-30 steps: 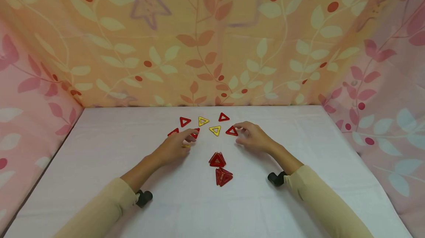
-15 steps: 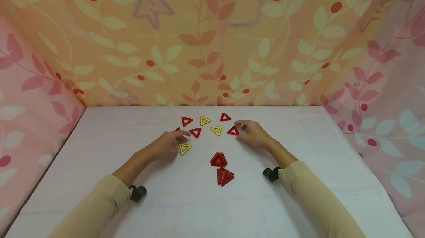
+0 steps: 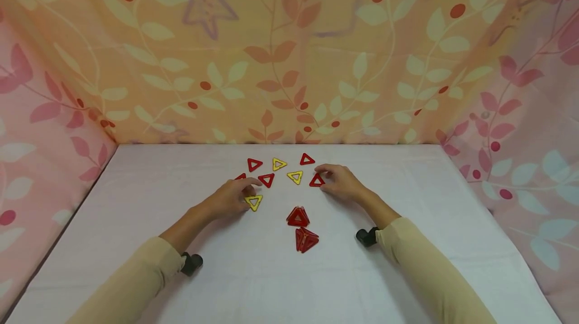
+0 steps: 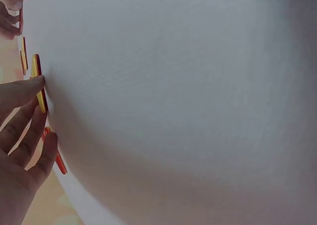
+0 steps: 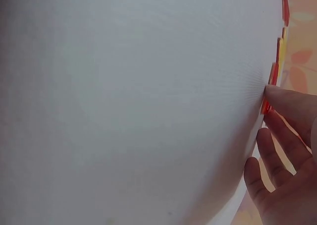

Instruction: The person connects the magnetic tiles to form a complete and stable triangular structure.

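My left hand (image 3: 228, 199) pinches a yellow triangular magnetic tile (image 3: 259, 202) that lies left of centre on the cloth. In the left wrist view the thumb presses one side of this yellow tile (image 4: 38, 93), and fingertips sit behind it. A red tile (image 3: 266, 177) lies just beyond the left index finger. To the right, my right hand (image 3: 342, 183) holds a red triangular magnetic tile (image 3: 316, 185) between thumb and finger. Seen from the right wrist, this red tile (image 5: 270, 88) stands edge-on at the thumb tip.
Two small red pyramids (image 3: 298, 219) (image 3: 306, 240) built of tiles stand nearer the body. Beyond the hands lie yellow tiles (image 3: 295, 174) (image 3: 274, 165) and red tiles (image 3: 249, 165) (image 3: 307, 164). Another red tile (image 3: 242, 177) is partly hidden by the left hand. Patterned curtains (image 3: 280, 63) enclose the white table (image 3: 384, 274).
My left hand drew back left from the red tiles to the yellow tile, which has turned slightly. The red tile at my right hand has shifted a little nearer the body.
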Motion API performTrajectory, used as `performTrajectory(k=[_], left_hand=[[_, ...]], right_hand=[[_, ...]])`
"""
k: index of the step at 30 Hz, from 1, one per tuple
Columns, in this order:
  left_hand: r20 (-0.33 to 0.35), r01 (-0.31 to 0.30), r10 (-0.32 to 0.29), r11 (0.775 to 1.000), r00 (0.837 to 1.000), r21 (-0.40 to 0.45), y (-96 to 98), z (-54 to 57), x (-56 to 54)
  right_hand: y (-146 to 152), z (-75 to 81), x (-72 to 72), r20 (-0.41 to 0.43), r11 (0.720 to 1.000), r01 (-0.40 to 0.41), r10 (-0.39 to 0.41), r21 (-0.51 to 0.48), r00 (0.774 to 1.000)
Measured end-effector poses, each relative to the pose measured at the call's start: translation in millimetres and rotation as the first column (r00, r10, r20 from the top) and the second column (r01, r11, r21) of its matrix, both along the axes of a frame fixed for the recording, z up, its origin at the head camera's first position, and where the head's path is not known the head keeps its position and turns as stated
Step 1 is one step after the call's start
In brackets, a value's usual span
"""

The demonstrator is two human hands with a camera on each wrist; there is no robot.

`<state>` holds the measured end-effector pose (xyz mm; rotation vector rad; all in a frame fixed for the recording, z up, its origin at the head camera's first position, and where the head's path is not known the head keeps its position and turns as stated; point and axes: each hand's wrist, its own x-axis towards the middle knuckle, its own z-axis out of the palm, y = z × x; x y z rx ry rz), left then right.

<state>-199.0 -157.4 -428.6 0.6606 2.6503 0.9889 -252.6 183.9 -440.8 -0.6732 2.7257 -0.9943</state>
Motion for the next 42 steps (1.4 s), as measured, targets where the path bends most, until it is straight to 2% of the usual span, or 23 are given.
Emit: performTrajectory(k=[8,17,25,34,37,42], left_hand=[[-0.008,0.013,-0.013,1.000,1.000,0.006,7.9,-0.2,-1.6],[-0.014,-0.002,0.003,0.999,1.000,0.053,15.9,-2.0,-0.2],[0.017,-0.034,0.033,0.998,0.999,0.050,27.0,-2.4,-0.9],[-0.029,-0.029,0.030,0.999,0.999,0.039,39.2,-3.4,-2.9],[-0.033,-0.015,0.016,0.999,0.999,0.044,42.9,-2.6,-3.9],[-0.021,-0.026,0.027,0.999,0.999,0.041,47.5,-3.6,-5.2]], right_hand=[[-3,-0.6,6.0,-0.004,0.999,-0.035,0.035,-0.002,0.999],[-7,1.1,12.9,0.009,0.998,-0.064,0.064,0.004,0.998],[-13,2.1,15.0,0.042,0.997,-0.081,0.081,-0.001,0.996],[-17,2.0,16.8,0.044,0.994,-0.103,0.104,-0.030,0.994],[-19,2.0,17.4,0.050,0.994,-0.107,0.108,-0.024,0.993],[-23,1.9,19.1,0.059,0.994,-0.107,0.108,-0.015,0.992]])
